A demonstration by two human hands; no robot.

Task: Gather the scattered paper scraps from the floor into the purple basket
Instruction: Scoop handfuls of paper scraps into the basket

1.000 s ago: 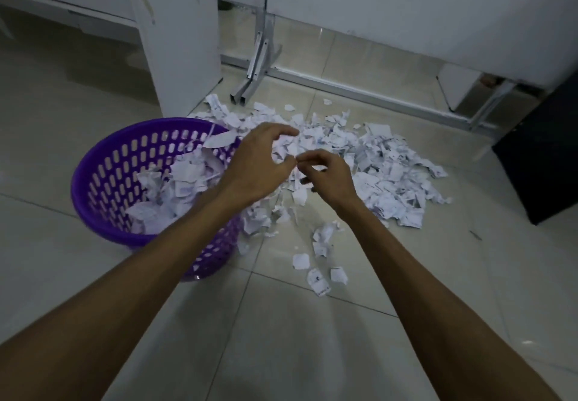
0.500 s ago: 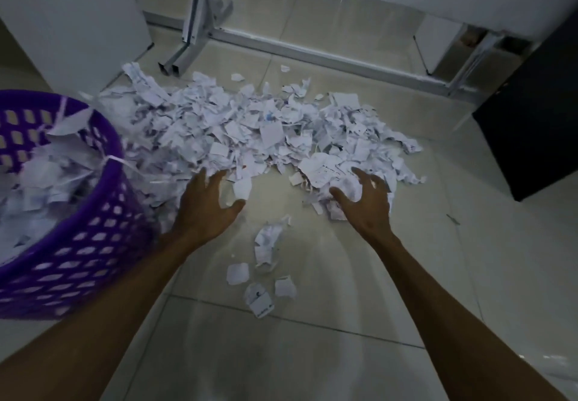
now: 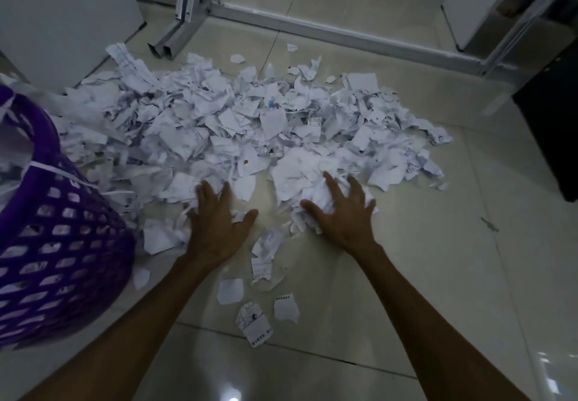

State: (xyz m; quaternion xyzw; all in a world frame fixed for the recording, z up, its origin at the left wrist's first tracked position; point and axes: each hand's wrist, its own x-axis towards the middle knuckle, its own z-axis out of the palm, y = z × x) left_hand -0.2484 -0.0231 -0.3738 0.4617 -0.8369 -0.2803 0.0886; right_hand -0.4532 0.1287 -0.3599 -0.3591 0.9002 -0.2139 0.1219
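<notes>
Purple basket (image 3: pixel 62 263) cropped at left, fingertips (image 3: pixel 203 189) buried in paper scraps (image 3: pixel 250 125)

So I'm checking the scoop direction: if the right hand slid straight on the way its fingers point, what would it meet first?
The right hand lies flat at the near edge of the paper scraps, fingers pointing away from the person. Straight on, it would probably plough deeper into that pile; past it, bare floor.

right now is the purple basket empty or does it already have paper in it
Partly filled. White scraps show through the holes of the purple basket and above its rim at the left edge. How full it is cannot be told; most of it is out of frame.
</notes>
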